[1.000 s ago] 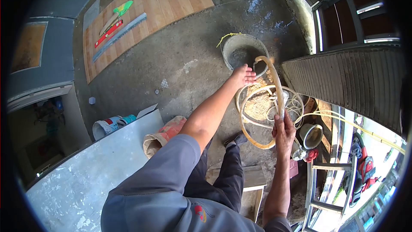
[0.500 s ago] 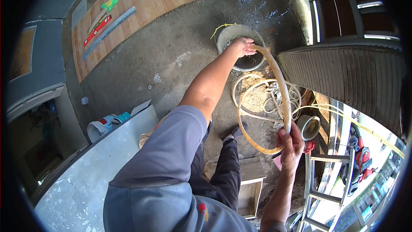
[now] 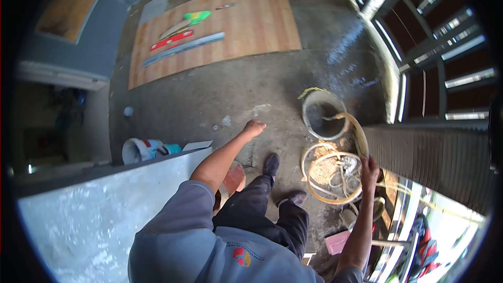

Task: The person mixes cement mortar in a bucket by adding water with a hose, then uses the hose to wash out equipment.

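My left hand is over the concrete floor, left of the bucket, its fingers curled closed with nothing visible in them. In my right hand is a thick yellowish hose, gripped below its arched end. That end points over the rim of a grey bucket, and a thin stream seems to come out of it. Loose coils of hose lie on the floor below the bucket, around a sandy patch.
Wooden panel bears a red level, a metal straightedge and a green item. A pale slab stands at lower left by a white bucket. Right are a corrugated sheet and red machine.
My left hand has let go of the hose end and moved left, away from the bucket. My right hand still grips the hose. The view has shifted, and more floor shows.
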A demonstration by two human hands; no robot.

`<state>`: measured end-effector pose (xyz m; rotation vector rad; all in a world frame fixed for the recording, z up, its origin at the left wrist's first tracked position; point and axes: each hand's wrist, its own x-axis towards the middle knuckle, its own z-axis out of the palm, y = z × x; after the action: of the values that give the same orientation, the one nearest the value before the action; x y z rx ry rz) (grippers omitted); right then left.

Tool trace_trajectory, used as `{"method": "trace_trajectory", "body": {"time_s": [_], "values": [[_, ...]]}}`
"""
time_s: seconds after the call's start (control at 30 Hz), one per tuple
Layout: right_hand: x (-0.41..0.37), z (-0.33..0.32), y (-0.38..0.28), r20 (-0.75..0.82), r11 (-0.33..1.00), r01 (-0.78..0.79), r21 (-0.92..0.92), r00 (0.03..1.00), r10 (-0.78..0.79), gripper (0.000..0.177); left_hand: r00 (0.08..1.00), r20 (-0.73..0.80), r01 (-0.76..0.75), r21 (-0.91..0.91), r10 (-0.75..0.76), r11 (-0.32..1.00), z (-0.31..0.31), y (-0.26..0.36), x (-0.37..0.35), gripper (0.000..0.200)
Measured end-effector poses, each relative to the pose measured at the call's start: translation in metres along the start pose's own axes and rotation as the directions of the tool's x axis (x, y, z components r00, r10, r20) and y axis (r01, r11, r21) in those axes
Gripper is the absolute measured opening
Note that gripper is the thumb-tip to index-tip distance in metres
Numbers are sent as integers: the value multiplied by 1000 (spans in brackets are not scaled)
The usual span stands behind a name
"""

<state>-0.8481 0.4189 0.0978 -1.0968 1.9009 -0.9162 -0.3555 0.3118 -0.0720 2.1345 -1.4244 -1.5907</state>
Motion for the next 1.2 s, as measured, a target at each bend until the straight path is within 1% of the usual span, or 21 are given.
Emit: {"method": "trace_trajectory", "body": {"time_s": [0.03,0.1,0.17,0.3,0.33,0.37,0.4,0.43,0.57,0.6,0.67,0.7,0.73,0.83,0.87,0.97,1.03,1.1,1.13,1.17,1.2], "values": [[3,1,-12,24,1000,15,25,1000,-16,29,999,-30,44,47,-43,998,-22,-13,-22,31],[13,-6,-9,84,990,16,-138,996,-4,28,989,-64,145,140,-137,979,-52,-37,-72,34],[16,-6,-9,110,980,45,-196,994,-23,31,979,-140,165,118,-148,979,-70,-79,-98,34],[36,-8,50,146,994,-11,-112,989,27,34,954,-249,200,102,-170,974,-83,-128,-152,34],[36,-7,55,160,988,6,-156,987,19,33,947,-271,211,112,-174,971,-85,-136,-168,34],[37,-12,58,168,979,25,-205,986,10,32,940,-267,234,45,-214,971,-84,-132,-188,34],[36,-8,61,120,954,181,-237,980,-156,29,930,-268,253,-25,-251,967,-90,-124,-209,35],[32,-3,66,55,965,216,-151,976,-210,29,921,-264,273,-87,-286,958,-96,-118,-230,35],[38,-11,91,119,974,98,-205,990,-74,31,921,-196,273,-289,-336,918,-96,-136,-270,40],[41,-14,89,142,969,60,-239,989,-26,32,912,-205,267,-361,-355,894,-93,-131,-276,40],[37,-12,86,131,981,99,-169,988,-77,30,895,-214,249,-489,-392,836,-88,-125,-288,39],[35,-10,82,121,984,120,-132,987,-104,29,906,-211,225,-495,-367,839,-88,-122,-289,40],[31,-6,78,71,968,226,-108,973,-219,27,917,-204,203,-501,-343,841,-86,-120,-290,41],[47,-6,102,81,990,34,-135,996,-23,24,932,-192,172,-512,-308,842,-75,-119,-285,43],[35,-8,79,133,999,-43,-29,990,47,22,931,-188,182,-505,-314,844,-71,-121,-284,43],[57,-1,125,60,992,96,-88,994,-91,21,933,-176,192,-496,-315,847,-63,-112,-289,41],[50,1,117,31,986,133,-102,991,-130,22,935,-149,218,-474,-321,853,-58,-115,-294,40],[6,-6,41,93,999,-53,-7,994,53,23,937,-134,224,-475,-321,851,-54,-132,-292,39],[5,-6,47,93,996,-87,-8,992,88,23,941,-123,225,-473,-316,852,-52,-137,-290,39],[5,-6,51,90,993,-118,-8,989,118,23,934,-114,253,-457,-338,853,-51,-137,-290,39],[1,-7,50,63,999,-35,-28,997,37,24,927,-107,279,-443,-360,852,-50,-136,-293,39]]}}
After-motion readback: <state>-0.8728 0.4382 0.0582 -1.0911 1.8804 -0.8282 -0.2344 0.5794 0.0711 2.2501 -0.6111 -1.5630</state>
